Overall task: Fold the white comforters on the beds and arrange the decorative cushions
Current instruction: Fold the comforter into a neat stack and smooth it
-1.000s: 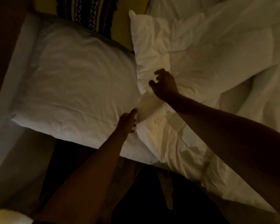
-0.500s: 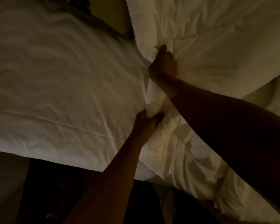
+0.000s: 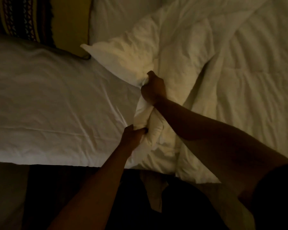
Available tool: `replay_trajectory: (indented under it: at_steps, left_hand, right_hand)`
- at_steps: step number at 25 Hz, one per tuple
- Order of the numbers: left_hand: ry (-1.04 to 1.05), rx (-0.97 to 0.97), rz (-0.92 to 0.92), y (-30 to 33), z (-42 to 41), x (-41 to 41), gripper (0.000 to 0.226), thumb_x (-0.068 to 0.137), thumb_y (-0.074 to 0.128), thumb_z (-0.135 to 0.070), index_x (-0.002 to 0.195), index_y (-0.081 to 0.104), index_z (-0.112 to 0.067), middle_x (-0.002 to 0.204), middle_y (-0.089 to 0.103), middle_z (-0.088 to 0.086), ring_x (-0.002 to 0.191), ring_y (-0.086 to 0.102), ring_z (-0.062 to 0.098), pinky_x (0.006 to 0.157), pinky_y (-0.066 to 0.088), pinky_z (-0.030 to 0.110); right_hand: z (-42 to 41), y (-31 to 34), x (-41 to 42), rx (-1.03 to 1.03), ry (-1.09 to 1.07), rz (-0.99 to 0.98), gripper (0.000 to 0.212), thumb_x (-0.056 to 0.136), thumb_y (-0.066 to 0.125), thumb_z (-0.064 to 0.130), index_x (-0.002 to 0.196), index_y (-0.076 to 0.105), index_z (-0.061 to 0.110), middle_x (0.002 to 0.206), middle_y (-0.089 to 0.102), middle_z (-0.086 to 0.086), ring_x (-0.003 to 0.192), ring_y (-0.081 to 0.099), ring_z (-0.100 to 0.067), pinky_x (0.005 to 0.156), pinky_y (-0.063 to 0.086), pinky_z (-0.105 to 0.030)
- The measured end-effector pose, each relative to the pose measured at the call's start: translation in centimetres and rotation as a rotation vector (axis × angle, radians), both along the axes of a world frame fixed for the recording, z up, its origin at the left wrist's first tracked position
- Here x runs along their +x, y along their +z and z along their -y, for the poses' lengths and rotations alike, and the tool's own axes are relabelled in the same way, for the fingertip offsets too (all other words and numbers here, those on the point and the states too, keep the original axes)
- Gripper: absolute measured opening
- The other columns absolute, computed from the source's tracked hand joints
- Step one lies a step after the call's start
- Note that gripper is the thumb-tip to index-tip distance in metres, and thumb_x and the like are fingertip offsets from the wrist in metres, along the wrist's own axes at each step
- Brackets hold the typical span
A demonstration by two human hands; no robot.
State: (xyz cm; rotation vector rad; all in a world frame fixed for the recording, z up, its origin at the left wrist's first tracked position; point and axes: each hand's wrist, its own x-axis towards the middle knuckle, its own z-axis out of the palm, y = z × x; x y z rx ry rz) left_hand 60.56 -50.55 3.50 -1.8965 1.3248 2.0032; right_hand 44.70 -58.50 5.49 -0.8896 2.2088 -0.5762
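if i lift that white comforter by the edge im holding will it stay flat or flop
The white comforter will probably flop: its edge already bunches into soft folds where the left hand and right hand grip it. The puffy, quilted look suggests it is light for its bulk. It is likely to drag and crease rather than slide cleanly, given the wrinkles across it.

Left of the fingers [image 3: 136, 130]: white pillow [image 3: 48, 105], touching. Right: bunched comforter [image 3: 223, 72]. Beyond, possibly a narrow gap beside the patterned cushion [image 3: 22, 19].

Left hand [image 3: 131, 136] and right hand [image 3: 154, 88] both clench, fingers curled tight.
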Motion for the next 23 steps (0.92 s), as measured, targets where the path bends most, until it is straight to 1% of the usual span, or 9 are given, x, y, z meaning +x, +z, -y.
replay_trajectory:
  at_steps: [3,5,7,8,11,13,16,20,23]
  left_hand:
    - [0.050,-0.076,0.019,3.5,-4.1,-2.3,0.010,0.082,0.072,-0.026,0.091,0.070,-0.023,0.096,0.071,0.003,0.095,0.065,0.025,0.085,0.054,0.040]
    - [0.027,-0.148,0.038,5.6,-7.6,-4.3,0.029,0.078,0.074,-0.034,0.104,0.069,-0.022,0.101,0.070,-0.001,0.099,0.064,0.022,0.089,0.054,0.040]
    - [-0.071,-0.244,0.085,7.0,-11.2,-6.7,0.055,0.073,0.073,-0.048,0.120,0.063,-0.020,0.114,0.067,-0.001,0.108,0.062,0.021,0.097,0.051,0.043]
    - [-0.120,-0.282,0.105,7.5,-13.1,-7.9,0.061,0.073,0.073,-0.050,0.123,0.061,-0.019,0.119,0.066,0.000,0.111,0.061,0.022,0.099,0.049,0.042]
    - [-0.290,-0.400,0.147,8.8,-17.8,-11.4,0.055,0.081,0.071,-0.048,0.126,0.060,-0.016,0.122,0.066,0.002,0.113,0.060,0.024,0.094,0.046,0.032]
    - [-0.401,-0.469,0.181,9.8,-20.3,-13.4,0.055,0.082,0.065,-0.054,0.125,0.061,-0.020,0.119,0.068,0.001,0.109,0.063,0.022,0.088,0.046,0.028]
    - [-0.608,-0.613,0.183,10.6,-22.2,-15.1,0.040,0.085,0.058,-0.052,0.114,0.065,-0.025,0.101,0.072,-0.002,0.094,0.067,0.019,0.076,0.047,0.025]
    - [-0.843,-0.786,0.135,10.9,-23.3,-16.8,0.051,0.087,0.057,-0.045,0.132,0.059,-0.023,0.115,0.070,0.003,0.107,0.065,0.025,0.091,0.050,0.032]
    - [-1.053,-0.850,0.119,10.6,-24.5,-18.7,0.058,0.086,0.045,-0.051,0.137,0.053,-0.024,0.118,0.068,0.004,0.111,0.063,0.027,0.092,0.047,0.032]
  right_hand:
    - [-4.8,3.8,-3.0,-0.131,-0.049,0.108,0.036,0.086,0.052,0.006,0.121,0.057,0.012,0.117,0.065,-0.010,0.107,0.062,-0.027,0.082,0.049,-0.027]
    - [-8.7,6.5,-5.9,-0.230,-0.112,0.135,0.032,0.087,0.053,0.007,0.118,0.059,0.011,0.115,0.067,-0.008,0.104,0.063,-0.023,0.079,0.047,-0.025]
    - [-12.9,8.7,-8.9,-0.272,-0.168,0.136,0.029,0.087,0.052,0.007,0.116,0.060,0.009,0.110,0.067,-0.006,0.097,0.061,-0.018,0.074,0.041,-0.022]
    - [-15.1,9.5,-10.3,-0.285,-0.186,0.133,0.028,0.087,0.051,0.006,0.113,0.060,0.009,0.107,0.068,-0.006,0.096,0.061,-0.020,0.072,0.040,-0.022]
    - [-20.9,10.8,-14.0,-0.302,-0.233,0.138,0.023,0.086,0.052,0.007,0.107,0.060,0.008,0.103,0.069,-0.008,0.096,0.064,-0.027,0.074,0.046,-0.029]
    - [-24.5,11.7,-16.7,-0.291,-0.297,0.145,0.022,0.085,0.055,0.009,0.106,0.061,0.007,0.100,0.069,-0.008,0.093,0.065,-0.026,0.078,0.052,-0.036]
    - [-29.3,12.5,-19.6,-0.359,-0.493,0.324,0.026,0.078,0.060,0.010,0.103,0.066,0.009,0.093,0.070,-0.002,0.088,0.066,-0.019,0.079,0.056,-0.035]
    - [-35.5,11.9,-21.2,-0.536,-0.731,0.332,0.023,0.087,0.054,0.005,0.104,0.068,0.012,0.100,0.071,-0.006,0.095,0.067,-0.020,0.085,0.055,-0.036]
    - [-40.3,11.0,-22.3,-0.608,-0.987,0.448,0.022,0.084,0.053,0.003,0.095,0.069,0.014,0.087,0.068,-0.003,0.077,0.062,-0.016,0.068,0.052,-0.031]
